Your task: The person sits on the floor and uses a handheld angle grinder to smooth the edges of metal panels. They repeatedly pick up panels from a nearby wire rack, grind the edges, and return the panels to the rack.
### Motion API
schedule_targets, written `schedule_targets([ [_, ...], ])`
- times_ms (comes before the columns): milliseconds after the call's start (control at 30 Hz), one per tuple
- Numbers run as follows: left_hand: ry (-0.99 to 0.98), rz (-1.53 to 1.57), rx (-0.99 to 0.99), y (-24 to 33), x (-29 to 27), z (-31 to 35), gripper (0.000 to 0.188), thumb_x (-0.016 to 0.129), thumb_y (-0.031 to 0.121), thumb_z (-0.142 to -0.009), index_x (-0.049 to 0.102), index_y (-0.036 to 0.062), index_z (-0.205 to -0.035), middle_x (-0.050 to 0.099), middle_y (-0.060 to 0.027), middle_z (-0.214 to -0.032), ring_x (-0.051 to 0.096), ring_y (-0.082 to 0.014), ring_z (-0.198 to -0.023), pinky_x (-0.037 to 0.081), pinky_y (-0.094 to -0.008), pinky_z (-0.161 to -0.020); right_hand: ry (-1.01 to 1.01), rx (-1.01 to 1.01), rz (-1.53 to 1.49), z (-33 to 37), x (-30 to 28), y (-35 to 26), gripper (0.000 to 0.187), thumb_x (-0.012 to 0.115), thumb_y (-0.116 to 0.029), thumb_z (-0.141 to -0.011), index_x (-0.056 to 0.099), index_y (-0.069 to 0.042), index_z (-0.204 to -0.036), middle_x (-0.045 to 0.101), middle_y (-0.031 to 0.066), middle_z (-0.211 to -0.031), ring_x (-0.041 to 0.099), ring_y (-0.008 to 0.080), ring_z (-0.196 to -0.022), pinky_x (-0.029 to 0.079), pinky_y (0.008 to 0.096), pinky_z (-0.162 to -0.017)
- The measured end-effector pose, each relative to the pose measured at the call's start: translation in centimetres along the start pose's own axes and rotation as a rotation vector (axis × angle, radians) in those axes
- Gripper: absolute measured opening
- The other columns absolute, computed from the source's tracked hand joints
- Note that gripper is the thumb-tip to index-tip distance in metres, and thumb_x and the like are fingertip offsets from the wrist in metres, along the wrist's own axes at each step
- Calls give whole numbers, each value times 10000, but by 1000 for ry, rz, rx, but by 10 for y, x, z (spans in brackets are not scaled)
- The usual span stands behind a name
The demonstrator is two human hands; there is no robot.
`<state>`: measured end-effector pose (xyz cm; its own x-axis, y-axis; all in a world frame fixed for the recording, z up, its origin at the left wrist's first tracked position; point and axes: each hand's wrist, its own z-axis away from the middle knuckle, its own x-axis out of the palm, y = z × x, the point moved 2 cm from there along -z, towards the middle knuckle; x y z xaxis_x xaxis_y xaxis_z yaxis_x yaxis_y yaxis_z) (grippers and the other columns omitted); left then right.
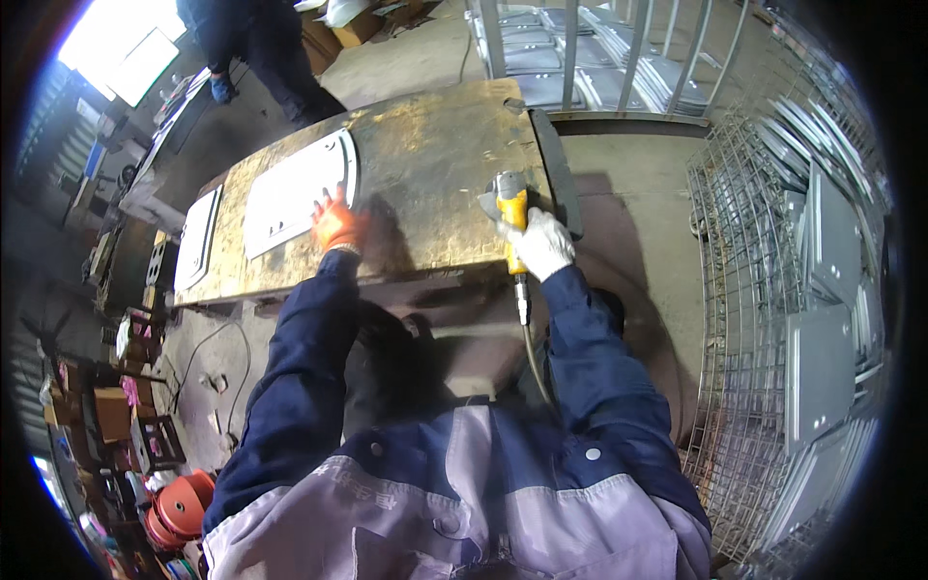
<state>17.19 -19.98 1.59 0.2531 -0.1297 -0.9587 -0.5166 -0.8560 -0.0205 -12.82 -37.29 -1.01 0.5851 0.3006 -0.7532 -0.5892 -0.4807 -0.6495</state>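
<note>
My left hand (338,222), in an orange glove, lies with fingers spread on the right edge of a flat light metal panel (290,193). My right hand (543,244), in a white glove, is wrapped round the yellow body of an air-powered angle grinder (513,208). The grinder's head and disc point away from me over the right end of the worn wooden workbench (435,145). From its rear a metal coupling and an air hose (530,353) run down toward me. A second metal panel (197,240) lies at the bench's left end.
On the right stands a wire mesh cage (744,319) with many grey metal panels (822,367). Behind the bench, more panels (532,58) lie inside a metal-barred rack. A person in dark clothes (261,48) stands at the far left. Red reels (181,507) sit at lower left.
</note>
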Motion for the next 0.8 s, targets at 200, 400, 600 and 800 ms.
schedule_targets([
  [200, 24, 17, -61, -53, 76, -63, 496, 606, 445, -783, 587, 218, -1223, 652, -63, -1124, 619, -285, -1045, 490, -417, -893, -92, 56, 46, 32, 7, -11, 650, 673, -477, -772, 521, 20, -1162, 618, 225, -968, 649, 340, -806, 524, 448, -697],
  [400, -120, 87, -426, -27, 62, -123, 766, 584, 552, -800, 418, 88, -1386, 495, -174, -1362, 517, -342, -1210, 407, -456, -989, -45, 36, -24, 36, -33, -15, 857, 667, -564, -764, 387, -27, -1370, 576, 268, -1164, 595, 414, -1027, 479, 467, -880],
  [600, 121, 609, 83, 44, 19, -71, 635, 589, 390, -881, 424, 74, -1407, 455, -171, -1425, 490, -337, -1262, 383, -379, -1029, 463, 482, -414, 118, -136, 120, 768, 628, -536, -844, 401, -60, -1403, 597, 218, -1206, 587, 357, -1097, 449, 400, -976],
  [800, -21, 1626, 302, 90, -40, 10, 400, 509, 86, -966, 462, -24, -1348, 490, -132, -1385, 456, -224, -1268, 334, -347, -1084, 1473, 388, -1457, 291, -257, 267, 586, 773, -319, -761, 518, -83, -1233, 414, 124, -1386, 423, 278, -1206, 379, 473, -1003],
])
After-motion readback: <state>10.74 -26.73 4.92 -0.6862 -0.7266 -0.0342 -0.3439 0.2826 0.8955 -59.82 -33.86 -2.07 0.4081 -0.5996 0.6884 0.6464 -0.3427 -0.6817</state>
